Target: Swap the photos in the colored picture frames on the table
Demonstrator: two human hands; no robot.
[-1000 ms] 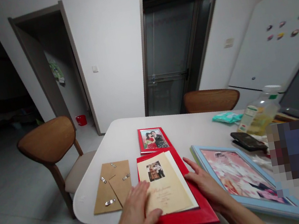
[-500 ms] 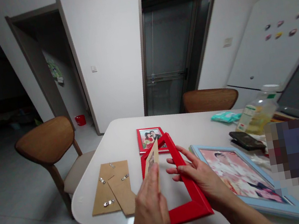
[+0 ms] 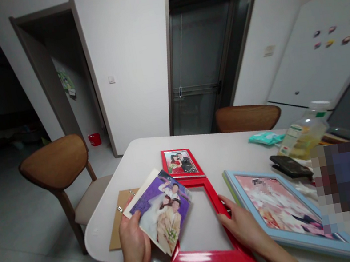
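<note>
A wedding photo with a purple background is in my left hand, whose thumb presses on its lower left edge; a pale sheet shows behind it. My right hand grips the right side of an empty red picture frame, low over the table's front edge. The photo overlaps the frame's left side. Beneath my left hand lies a brown backing board with metal clips, partly covered. Just behind the empty frame is a smaller red framed photo.
A large blue-framed picture lies to the right on the white table. Farther right are a dark phone-like object, a bottle of yellow liquid and a teal packet. Wooden chairs stand left and behind.
My left hand has moved left and turned the photo from edge-on to face up. The red frame has been lowered and tilted flatter, with my right hand still on its side.
</note>
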